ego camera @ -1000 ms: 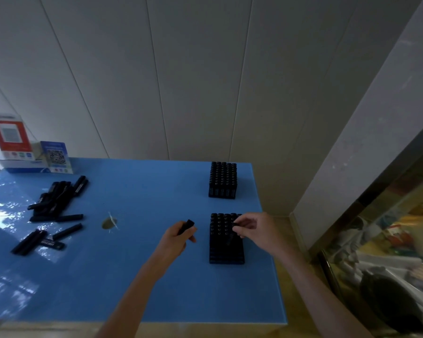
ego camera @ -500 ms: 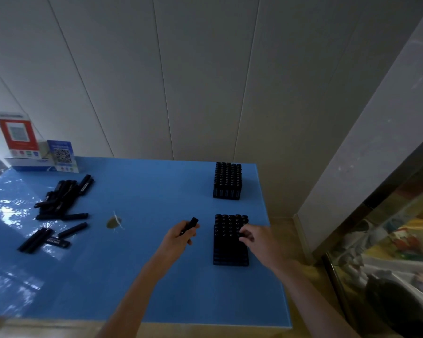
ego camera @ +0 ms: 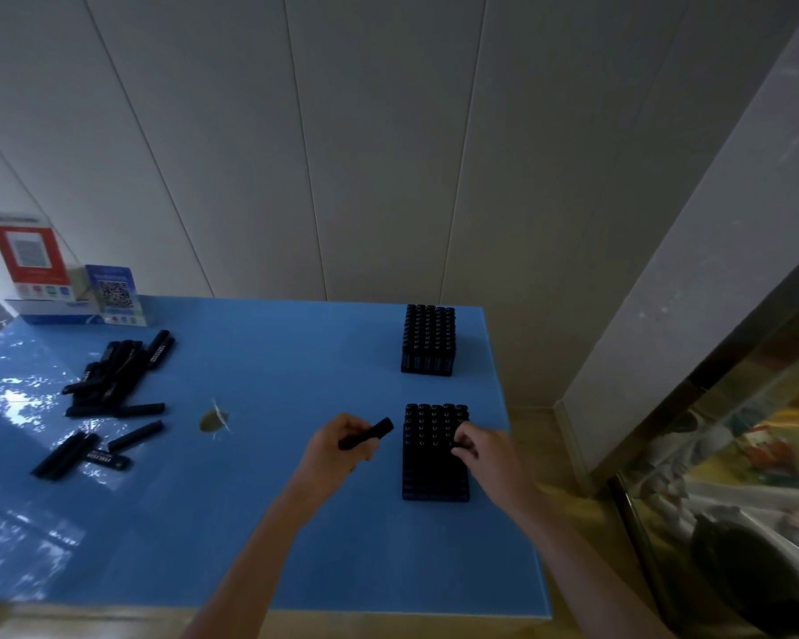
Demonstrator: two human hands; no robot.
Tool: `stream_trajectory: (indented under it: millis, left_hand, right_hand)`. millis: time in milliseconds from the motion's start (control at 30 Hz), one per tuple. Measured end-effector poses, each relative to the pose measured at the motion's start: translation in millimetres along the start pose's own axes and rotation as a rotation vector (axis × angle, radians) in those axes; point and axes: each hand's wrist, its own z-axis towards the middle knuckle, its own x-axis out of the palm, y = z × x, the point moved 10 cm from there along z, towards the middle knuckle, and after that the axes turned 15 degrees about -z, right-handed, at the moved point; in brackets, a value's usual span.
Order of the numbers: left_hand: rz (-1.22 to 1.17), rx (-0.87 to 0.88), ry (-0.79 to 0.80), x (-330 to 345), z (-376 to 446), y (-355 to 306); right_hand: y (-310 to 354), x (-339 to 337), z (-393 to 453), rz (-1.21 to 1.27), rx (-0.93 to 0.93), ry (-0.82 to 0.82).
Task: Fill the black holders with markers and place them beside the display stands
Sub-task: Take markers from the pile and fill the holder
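Note:
Two black holders packed with upright markers stand on the blue table: the near holder [ego camera: 430, 458] in front of me and the far holder [ego camera: 428, 339] near the wall. My left hand [ego camera: 337, 447] grips one black marker [ego camera: 366, 434] just left of the near holder. My right hand [ego camera: 485, 449] sits at the near holder's right edge, its fingertips curled onto the marker tops there. What they pinch is hidden. Loose black markers [ego camera: 111, 375] lie heaped at the left, with a few more markers [ego camera: 81, 451] nearer me. The red display stand [ego camera: 31, 255] and blue display stand [ego camera: 116, 295] are at the far left.
A small brownish mark [ego camera: 213, 421] lies on the blue table [ego camera: 268, 523] between the loose markers and my left hand. The table's right edge runs just past the holders, with floor and a glass cabinet [ego camera: 729, 500] of goods beyond. A white panelled wall backs the table.
My left hand has tilted its marker flatter and brought it closer to the near holder. My right hand has shifted from the holder's top back corner to its right edge.

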Motion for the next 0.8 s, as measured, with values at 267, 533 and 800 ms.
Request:
stream_trajectory:
  millis: [267,533,800]
  left_hand:
    - [0.114,0.082,-0.037,8,-4,-23]
    - [0.483,0.279,0.043,44,-2,-40]
    - [0.515,0.319,0.131,65,-3,-41]
  right_hand:
    - [3,-11,12,-0.002,-0.028,-0.003]
    - [28,-45,19,0.330,-0.002,-0.073]
    - [56,-45,22,0.518,-0.019,0.077]
